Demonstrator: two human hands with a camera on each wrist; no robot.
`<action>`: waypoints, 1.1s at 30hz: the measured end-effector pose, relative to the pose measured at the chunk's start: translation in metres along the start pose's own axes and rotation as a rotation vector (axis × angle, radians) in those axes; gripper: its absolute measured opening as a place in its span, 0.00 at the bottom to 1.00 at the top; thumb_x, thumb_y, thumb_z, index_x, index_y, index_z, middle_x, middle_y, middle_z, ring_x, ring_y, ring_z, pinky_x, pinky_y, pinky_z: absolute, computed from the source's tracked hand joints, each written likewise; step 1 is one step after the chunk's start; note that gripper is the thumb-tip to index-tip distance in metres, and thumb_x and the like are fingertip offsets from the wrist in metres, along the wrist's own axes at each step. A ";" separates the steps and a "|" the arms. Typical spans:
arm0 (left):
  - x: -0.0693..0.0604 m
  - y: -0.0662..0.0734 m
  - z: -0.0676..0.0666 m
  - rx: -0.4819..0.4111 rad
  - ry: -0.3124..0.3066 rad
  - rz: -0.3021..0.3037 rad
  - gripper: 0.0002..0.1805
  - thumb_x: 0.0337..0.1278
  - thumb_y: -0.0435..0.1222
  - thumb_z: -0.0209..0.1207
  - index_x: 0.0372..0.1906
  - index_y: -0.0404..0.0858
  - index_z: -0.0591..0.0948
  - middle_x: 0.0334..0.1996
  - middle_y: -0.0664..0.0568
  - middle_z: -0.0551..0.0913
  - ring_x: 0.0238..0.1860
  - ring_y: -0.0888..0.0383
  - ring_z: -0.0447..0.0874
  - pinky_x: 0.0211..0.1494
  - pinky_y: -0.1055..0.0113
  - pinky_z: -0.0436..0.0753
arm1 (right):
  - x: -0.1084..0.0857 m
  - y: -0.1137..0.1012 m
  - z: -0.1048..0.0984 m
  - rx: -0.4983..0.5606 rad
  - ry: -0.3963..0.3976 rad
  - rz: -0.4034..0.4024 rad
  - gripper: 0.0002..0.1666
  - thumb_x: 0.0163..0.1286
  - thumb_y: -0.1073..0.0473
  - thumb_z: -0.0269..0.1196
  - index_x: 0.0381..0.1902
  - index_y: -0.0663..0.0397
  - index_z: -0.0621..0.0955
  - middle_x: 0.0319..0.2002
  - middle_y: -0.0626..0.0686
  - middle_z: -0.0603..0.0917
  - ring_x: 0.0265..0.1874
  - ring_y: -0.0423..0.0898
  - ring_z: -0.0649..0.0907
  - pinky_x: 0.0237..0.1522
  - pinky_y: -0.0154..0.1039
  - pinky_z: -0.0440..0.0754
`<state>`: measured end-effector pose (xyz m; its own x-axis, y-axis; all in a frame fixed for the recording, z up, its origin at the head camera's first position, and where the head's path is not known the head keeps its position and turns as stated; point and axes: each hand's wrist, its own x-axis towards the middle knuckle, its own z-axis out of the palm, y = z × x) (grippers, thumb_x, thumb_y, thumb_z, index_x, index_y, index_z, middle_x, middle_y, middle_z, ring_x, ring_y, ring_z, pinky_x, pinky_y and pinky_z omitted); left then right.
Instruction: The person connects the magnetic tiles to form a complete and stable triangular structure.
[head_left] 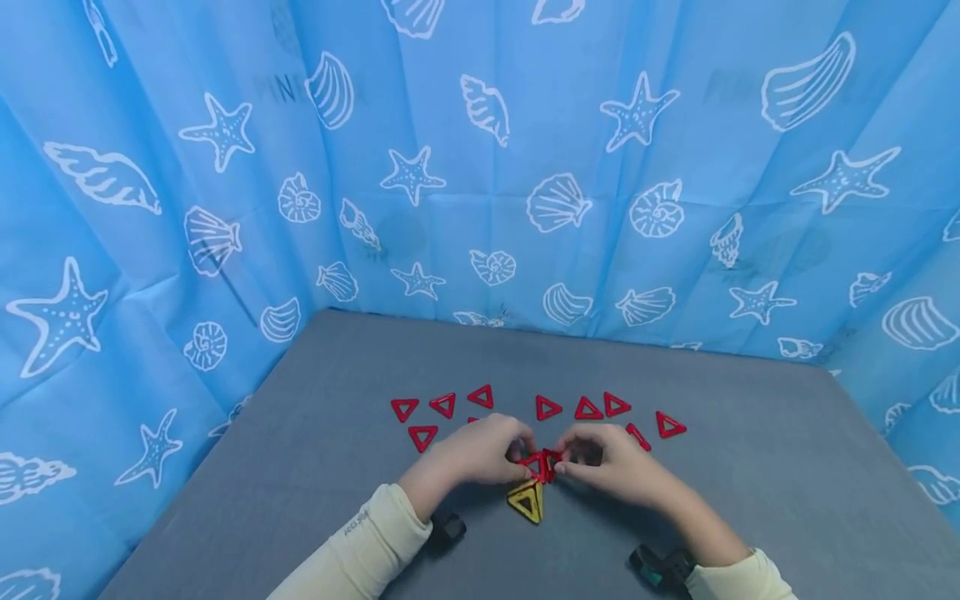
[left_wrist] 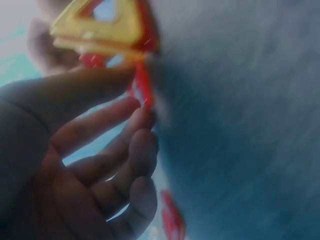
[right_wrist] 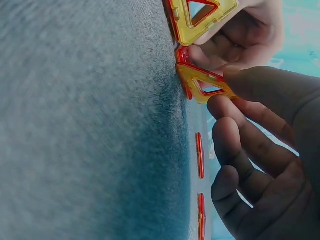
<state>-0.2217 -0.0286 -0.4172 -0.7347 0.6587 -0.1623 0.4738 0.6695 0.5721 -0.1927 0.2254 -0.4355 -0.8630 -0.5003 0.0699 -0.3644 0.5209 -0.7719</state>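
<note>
Both hands meet over a small cluster of red triangle pieces [head_left: 534,467] on the grey table, with a yellow triangle piece [head_left: 526,502] joined on the near side. Thumb and fingers of my left hand [head_left: 487,450] pinch a red piece [left_wrist: 143,87] at the cluster's left; in the left wrist view the yellow piece [left_wrist: 107,25] stands above the fingertips. My right hand [head_left: 618,462] pinches the corner of a yellow-and-red triangle [right_wrist: 202,82] tilted up from the table, its other fingers loosely bent. Another yellow triangle [right_wrist: 200,17] is beside it, near the left hand [right_wrist: 245,37].
Loose red triangles lie behind the hands, some at the left [head_left: 405,409] and some at the right [head_left: 670,425]; one [head_left: 638,437] is just behind my right hand. A blue curtain [head_left: 480,167] with shell patterns hangs behind the grey table [head_left: 360,358].
</note>
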 end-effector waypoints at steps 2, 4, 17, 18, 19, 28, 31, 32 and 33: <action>0.000 -0.004 -0.006 -0.011 0.007 -0.003 0.15 0.64 0.41 0.73 0.53 0.45 0.88 0.32 0.62 0.82 0.33 0.65 0.80 0.38 0.70 0.81 | 0.001 0.000 -0.001 0.003 0.002 -0.007 0.11 0.69 0.54 0.75 0.45 0.49 0.87 0.36 0.45 0.87 0.31 0.39 0.83 0.35 0.34 0.83; 0.000 -0.008 -0.011 -0.007 0.028 -0.018 0.16 0.64 0.42 0.73 0.54 0.45 0.88 0.33 0.61 0.83 0.33 0.65 0.80 0.40 0.68 0.82 | 0.002 -0.001 -0.001 0.003 0.004 -0.008 0.11 0.69 0.54 0.75 0.46 0.49 0.88 0.36 0.45 0.87 0.31 0.39 0.83 0.35 0.34 0.83; -0.005 -0.047 -0.032 0.076 0.178 -0.171 0.18 0.65 0.42 0.72 0.56 0.41 0.86 0.36 0.56 0.83 0.37 0.60 0.80 0.43 0.59 0.83 | 0.001 -0.001 0.000 -0.012 0.006 -0.004 0.11 0.69 0.53 0.75 0.45 0.49 0.87 0.38 0.44 0.88 0.34 0.39 0.84 0.37 0.34 0.84; -0.006 -0.049 -0.033 0.068 0.180 -0.178 0.18 0.64 0.42 0.73 0.56 0.41 0.86 0.37 0.55 0.84 0.38 0.60 0.80 0.44 0.58 0.83 | 0.001 -0.001 0.000 -0.012 0.007 -0.007 0.11 0.69 0.53 0.75 0.45 0.49 0.88 0.38 0.44 0.88 0.34 0.39 0.84 0.37 0.35 0.84; -0.007 -0.051 -0.034 0.064 0.179 -0.185 0.18 0.64 0.42 0.73 0.55 0.41 0.86 0.38 0.54 0.84 0.38 0.59 0.81 0.44 0.57 0.83 | 0.001 -0.001 0.000 -0.010 0.008 -0.008 0.10 0.70 0.53 0.75 0.45 0.48 0.88 0.38 0.44 0.88 0.34 0.39 0.84 0.37 0.35 0.84; -0.013 -0.057 -0.037 0.024 0.159 -0.222 0.14 0.59 0.40 0.76 0.47 0.41 0.87 0.41 0.51 0.85 0.39 0.56 0.80 0.47 0.54 0.84 | 0.000 -0.001 0.001 -0.018 0.008 0.002 0.10 0.70 0.53 0.74 0.45 0.48 0.87 0.37 0.44 0.88 0.34 0.39 0.84 0.36 0.35 0.84; -0.011 -0.056 -0.036 0.018 0.156 -0.205 0.12 0.58 0.41 0.76 0.43 0.43 0.85 0.39 0.53 0.84 0.39 0.56 0.80 0.45 0.56 0.83 | 0.000 -0.002 0.001 -0.020 0.006 0.004 0.11 0.70 0.52 0.74 0.45 0.48 0.87 0.37 0.44 0.87 0.33 0.39 0.84 0.36 0.34 0.83; -0.010 -0.056 -0.036 0.013 0.157 -0.196 0.12 0.58 0.41 0.76 0.41 0.44 0.85 0.38 0.53 0.84 0.39 0.57 0.80 0.45 0.57 0.82 | 0.000 -0.002 0.001 -0.020 0.006 0.002 0.11 0.70 0.52 0.74 0.45 0.48 0.87 0.37 0.44 0.87 0.33 0.39 0.84 0.36 0.34 0.83; -0.009 -0.055 -0.036 0.007 0.159 -0.188 0.12 0.58 0.41 0.76 0.40 0.45 0.84 0.37 0.54 0.83 0.38 0.57 0.80 0.44 0.58 0.82 | 0.000 -0.002 0.001 -0.021 0.007 0.002 0.11 0.70 0.52 0.74 0.45 0.48 0.87 0.37 0.44 0.87 0.33 0.39 0.84 0.36 0.34 0.83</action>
<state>-0.2591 -0.0838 -0.4185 -0.8775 0.4598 -0.1365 0.3238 0.7779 0.5385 -0.1919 0.2239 -0.4343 -0.8659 -0.4949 0.0727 -0.3701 0.5362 -0.7586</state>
